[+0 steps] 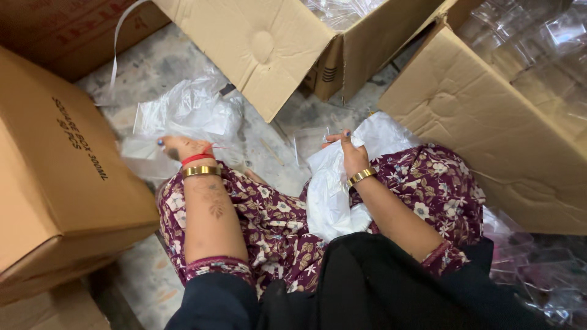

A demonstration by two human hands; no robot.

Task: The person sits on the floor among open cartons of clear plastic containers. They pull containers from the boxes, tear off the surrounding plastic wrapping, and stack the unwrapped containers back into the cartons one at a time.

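The person sits on the floor among cartons. The left hand [178, 147] reaches to clear bags [183, 113] on the floor, fingers hidden, so their state cannot be told. The right hand [350, 154] pinches a white bag [327, 195] in the lap. This looks like sorting bags; a firm hold on one bag seems needed.
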